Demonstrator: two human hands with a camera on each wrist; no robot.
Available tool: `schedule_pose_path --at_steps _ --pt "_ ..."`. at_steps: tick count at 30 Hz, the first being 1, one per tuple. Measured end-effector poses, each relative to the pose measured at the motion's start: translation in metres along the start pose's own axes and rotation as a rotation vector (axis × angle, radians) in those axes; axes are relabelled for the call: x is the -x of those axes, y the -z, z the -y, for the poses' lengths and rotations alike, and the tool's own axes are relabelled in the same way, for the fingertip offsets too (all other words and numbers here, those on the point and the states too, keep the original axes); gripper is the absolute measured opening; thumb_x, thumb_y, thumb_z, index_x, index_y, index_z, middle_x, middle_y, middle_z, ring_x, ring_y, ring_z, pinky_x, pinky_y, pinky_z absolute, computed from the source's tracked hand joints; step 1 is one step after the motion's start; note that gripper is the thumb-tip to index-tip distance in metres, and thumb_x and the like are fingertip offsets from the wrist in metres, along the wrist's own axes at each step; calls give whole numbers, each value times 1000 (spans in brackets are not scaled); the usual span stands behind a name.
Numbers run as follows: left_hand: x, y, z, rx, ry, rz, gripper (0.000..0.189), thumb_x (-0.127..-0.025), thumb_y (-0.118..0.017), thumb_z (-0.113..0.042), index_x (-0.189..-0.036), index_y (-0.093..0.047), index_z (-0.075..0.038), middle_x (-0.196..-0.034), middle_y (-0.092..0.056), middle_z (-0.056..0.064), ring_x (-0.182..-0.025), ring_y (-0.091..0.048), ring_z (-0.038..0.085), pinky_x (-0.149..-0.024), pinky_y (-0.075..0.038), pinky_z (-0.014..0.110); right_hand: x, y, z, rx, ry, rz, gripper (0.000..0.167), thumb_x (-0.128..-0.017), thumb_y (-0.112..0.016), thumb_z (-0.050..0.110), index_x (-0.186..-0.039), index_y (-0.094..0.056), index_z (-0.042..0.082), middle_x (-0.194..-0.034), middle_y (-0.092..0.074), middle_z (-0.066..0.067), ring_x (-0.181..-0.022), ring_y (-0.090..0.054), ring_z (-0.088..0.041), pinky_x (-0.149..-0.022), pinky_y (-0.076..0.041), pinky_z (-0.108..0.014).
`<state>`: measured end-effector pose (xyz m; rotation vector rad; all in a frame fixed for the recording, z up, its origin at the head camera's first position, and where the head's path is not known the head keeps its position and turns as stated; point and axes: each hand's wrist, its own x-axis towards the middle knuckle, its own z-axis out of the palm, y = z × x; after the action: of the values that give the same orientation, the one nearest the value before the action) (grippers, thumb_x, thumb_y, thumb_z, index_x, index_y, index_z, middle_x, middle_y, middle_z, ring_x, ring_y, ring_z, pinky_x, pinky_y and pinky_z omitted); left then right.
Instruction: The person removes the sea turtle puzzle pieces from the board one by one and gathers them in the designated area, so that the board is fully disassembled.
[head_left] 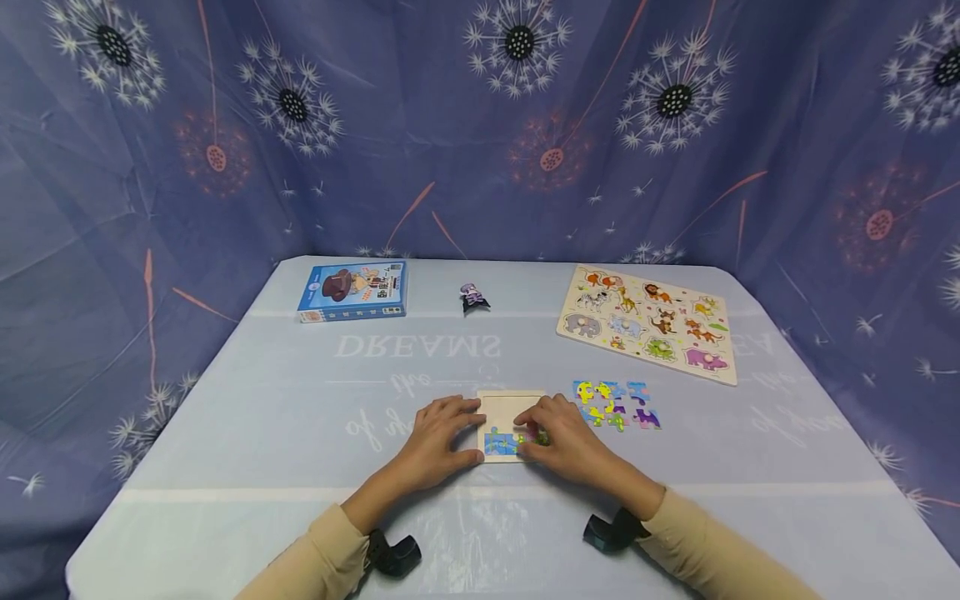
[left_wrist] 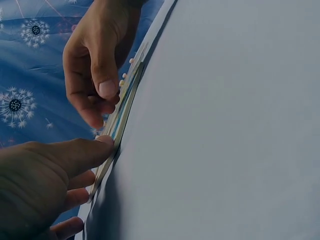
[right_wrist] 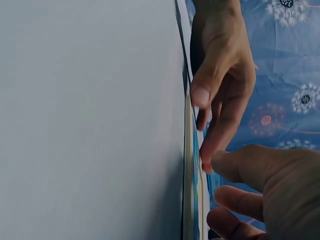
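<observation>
A small wooden puzzle tray lies on the table in front of me. Joined blue puzzle pieces fill its lower left part. My left hand rests along the tray's left side, thumb near the bottom corner and fingers higher up. Over the right side is my right hand, thumb and index finger apart with pink and green pieces partly hidden beneath. In the right wrist view, a gap shows between the right thumb and fingers. The left thumb reaches the tray's edge in the left wrist view.
Loose puzzle pieces lie right of the tray. Behind them sits a wooden animal peg board. At the back left is a blue box, with a small purple and black item near the back middle. A patterned curtain hangs behind.
</observation>
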<state>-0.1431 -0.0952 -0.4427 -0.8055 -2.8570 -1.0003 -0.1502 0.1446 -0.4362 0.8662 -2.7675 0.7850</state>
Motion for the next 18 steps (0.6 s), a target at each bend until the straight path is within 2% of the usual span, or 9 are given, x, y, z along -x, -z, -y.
schedule_pose_path --at_steps 5,11,18 --pt "2 -1 0 1 -2 -5 49 -78 -75 -29 -122 -63 -11 -140 -50 7 -135 -36 34 -105 -24 58 -3 -5 8 -17 5 9 29 -72 -79 24 -98 -68 16 -79 -52 5 -79 -37 -6 -76 -30 -28" --pt "3 -2 0 2 -6 -6 49 -79 -74 -29 -123 -62 -11 -140 -50 7 -134 -36 33 -105 -24 58 -5 -12 13 0 41 11 30 -71 -79 26 -97 -68 15 -81 -53 5 -82 -40 -8 -78 -35 -31" --pt "3 -2 1 6 -11 -6 49 -80 -74 -29 -124 -61 -10 -141 -49 8 -134 -36 34 -106 -23 59 -5 -15 18 24 14 18 30 -70 -80 27 -96 -69 15 -81 -53 5 -81 -41 -8 -78 -36 -31"
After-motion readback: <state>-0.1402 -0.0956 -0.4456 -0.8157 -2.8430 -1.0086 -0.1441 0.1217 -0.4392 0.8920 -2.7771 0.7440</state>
